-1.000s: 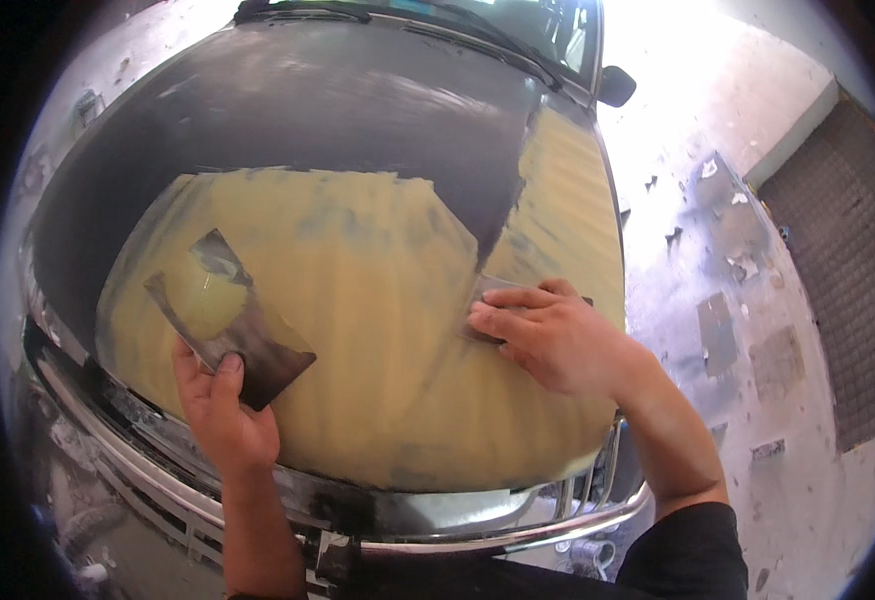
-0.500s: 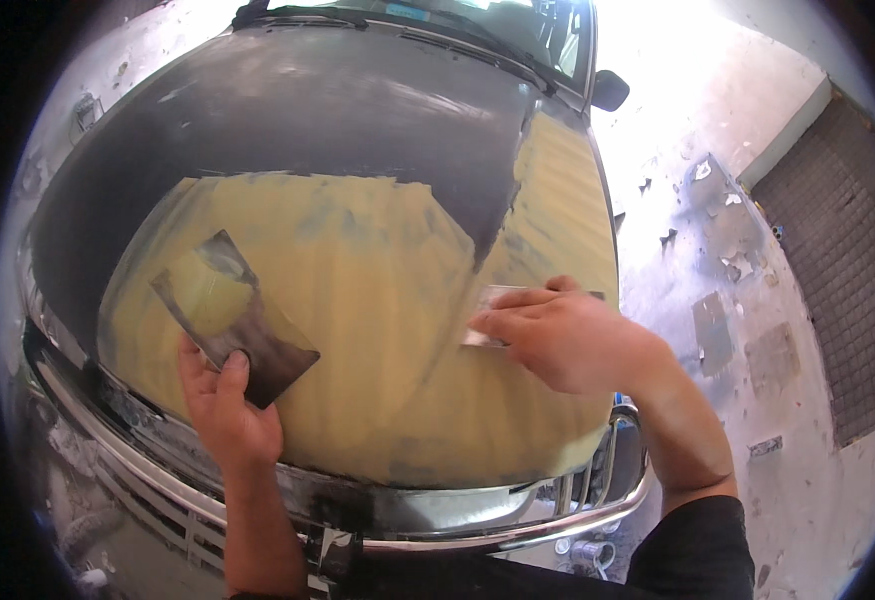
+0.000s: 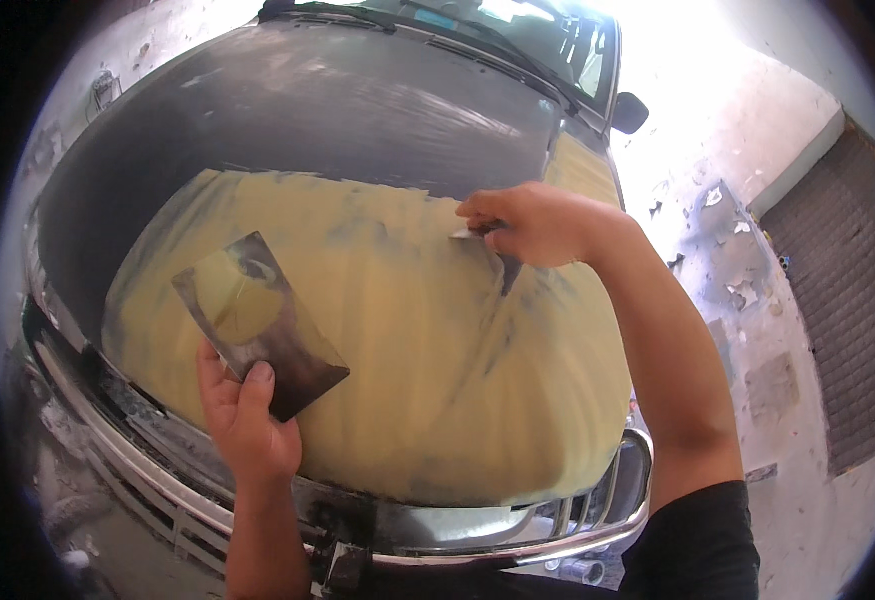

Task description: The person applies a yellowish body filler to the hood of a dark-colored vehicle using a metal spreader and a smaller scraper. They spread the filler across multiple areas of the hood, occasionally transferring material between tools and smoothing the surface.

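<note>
My left hand (image 3: pixel 250 425) grips the lower edge of a flat rectangular metal plate (image 3: pixel 293 365), thumb on top. A dab of yellow filler (image 3: pixel 248 312) sits on the plate's upper part. My right hand (image 3: pixel 548 225) is closed around a thin putty spreader (image 3: pixel 466 235), mostly hidden by the fingers. The spreader is at the upper right of the yellow filler coat (image 3: pixel 388 330) that covers the front of the dark car hood (image 3: pixel 308 110). Dark streaks show through the coat around it. The plate is held above the hood's left half.
A chrome bumper bar (image 3: pixel 558 553) runs along the car's front, nearest me. Wipers (image 3: pixel 498 50) and the windshield lie at the far end, with a side mirror (image 3: pixel 631 113) at right. Beyond are a stained pale floor (image 3: pixel 718 400) and a dark quilted panel (image 3: pixel 838 300).
My right hand has moved away from me, up the hood, with the spreader. My left hand still holds the plate in nearly the same place over the hood. The whole view has shifted slightly.
</note>
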Tool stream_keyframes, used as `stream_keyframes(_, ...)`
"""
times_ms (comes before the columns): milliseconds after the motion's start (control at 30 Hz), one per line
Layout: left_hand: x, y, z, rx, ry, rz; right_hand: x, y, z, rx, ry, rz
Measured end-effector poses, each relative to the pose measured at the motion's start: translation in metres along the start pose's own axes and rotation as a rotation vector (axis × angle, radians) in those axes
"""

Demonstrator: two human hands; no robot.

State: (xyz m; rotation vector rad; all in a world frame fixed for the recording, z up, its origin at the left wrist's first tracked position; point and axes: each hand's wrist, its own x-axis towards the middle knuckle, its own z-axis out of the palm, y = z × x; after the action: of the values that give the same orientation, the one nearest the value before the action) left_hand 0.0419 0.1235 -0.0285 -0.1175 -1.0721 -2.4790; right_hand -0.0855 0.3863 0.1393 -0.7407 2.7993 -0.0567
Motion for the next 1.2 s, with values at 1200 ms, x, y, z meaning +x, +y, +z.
stream_keyframes(1200, -0.006, 0.007, 0.01, -0.133, -0.031, -0.072, -0.119, -0.029, 0.019, 0.204, 0.422, -0.342)
